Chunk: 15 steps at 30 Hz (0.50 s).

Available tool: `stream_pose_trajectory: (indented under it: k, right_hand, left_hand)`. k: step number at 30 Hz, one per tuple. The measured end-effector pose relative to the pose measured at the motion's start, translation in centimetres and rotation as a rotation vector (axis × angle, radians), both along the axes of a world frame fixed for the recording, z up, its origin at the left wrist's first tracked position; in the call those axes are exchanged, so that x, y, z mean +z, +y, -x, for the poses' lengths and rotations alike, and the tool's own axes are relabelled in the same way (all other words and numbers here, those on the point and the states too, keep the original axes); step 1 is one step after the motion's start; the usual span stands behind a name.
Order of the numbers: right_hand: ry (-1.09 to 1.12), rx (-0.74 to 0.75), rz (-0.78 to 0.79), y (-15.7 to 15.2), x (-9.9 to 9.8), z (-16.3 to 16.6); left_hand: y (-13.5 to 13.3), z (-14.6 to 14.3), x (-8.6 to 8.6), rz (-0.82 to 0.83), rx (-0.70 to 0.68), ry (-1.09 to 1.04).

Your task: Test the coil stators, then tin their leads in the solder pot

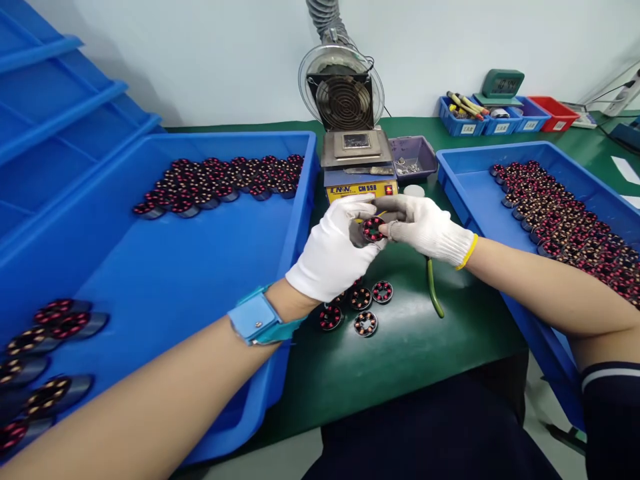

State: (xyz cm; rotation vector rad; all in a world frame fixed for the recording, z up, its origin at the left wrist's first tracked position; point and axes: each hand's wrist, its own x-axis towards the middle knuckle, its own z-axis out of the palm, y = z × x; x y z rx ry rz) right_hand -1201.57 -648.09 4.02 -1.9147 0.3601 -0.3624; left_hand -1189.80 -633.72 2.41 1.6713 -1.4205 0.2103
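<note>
Both my hands wear white gloves and meet above the green mat. My left hand (333, 252) is closed around a small round wound coil part (373, 228) with red windings. My right hand (425, 225) pinches the same part from the right with thumb and forefinger. A blue wrist strap (253, 316) sits on my left wrist. Several more coil parts (361, 308) lie on the mat just below my hands.
A big blue tray (165, 280) at left holds rows of coil parts (220, 180); another blue tray (470, 180) at right holds many more. A solder pot (357, 167) and fume fan (344, 93) stand behind. Green-handled tool (434, 297) lies on the mat. Small bins (500, 120) at back right.
</note>
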Motion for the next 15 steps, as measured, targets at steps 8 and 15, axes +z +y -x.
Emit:
stream_pose_trajectory:
  k: [8, 15]
  right_hand:
    - [-0.081, -0.150, 0.212, 0.6, 0.1, 0.4]
    - [-0.135, -0.119, 0.055, 0.2, -0.4, 0.0]
  left_hand:
    - [-0.1, 0.1, 0.6, -0.194, 0.121, 0.257]
    - [0.8, -1.1, 2.6, 0.009, -0.001, 0.855]
